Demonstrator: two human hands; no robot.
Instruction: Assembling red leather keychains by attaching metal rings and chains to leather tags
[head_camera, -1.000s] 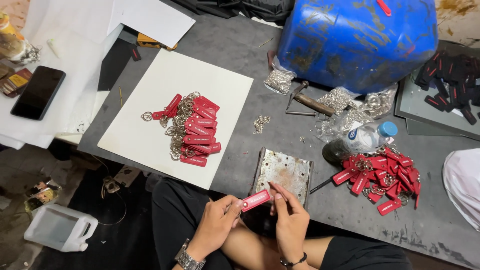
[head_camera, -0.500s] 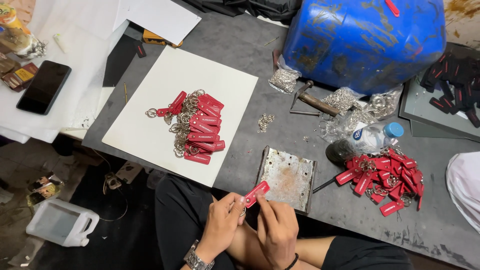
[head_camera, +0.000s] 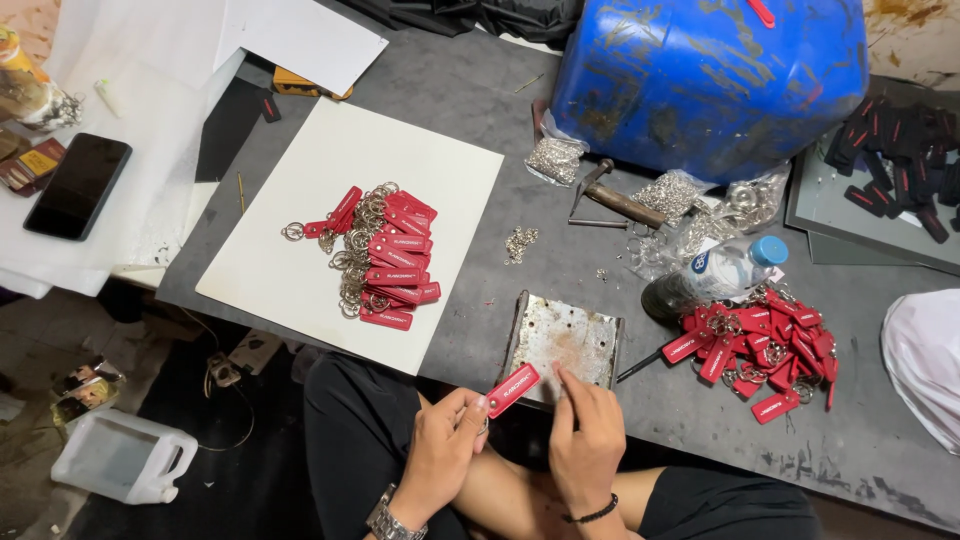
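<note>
My left hand (head_camera: 443, 447) grips a red key tag (head_camera: 512, 389) by its lower end, just in front of a small worn metal plate (head_camera: 566, 338) at the table's near edge. My right hand (head_camera: 584, 436) is beside it, with the fingertips close to the tag's upper end; I cannot tell whether they touch it. A row of finished red tags with key rings (head_camera: 385, 256) lies on a white board (head_camera: 290, 250) to the left. A loose heap of red tags (head_camera: 762, 346) lies to the right.
A big blue drum (head_camera: 710, 75) stands at the back with a hammer (head_camera: 618, 201) and bags of metal rings (head_camera: 557, 158) in front of it. A water bottle (head_camera: 712, 275) lies by the heap. Black tags (head_camera: 895, 165) sit on a tray far right, a phone (head_camera: 77, 185) far left.
Both hands have stayed low at the table's near edge, shifting slightly while working the red tag. The camera view has drifted a little; nothing else on the table moved.
</note>
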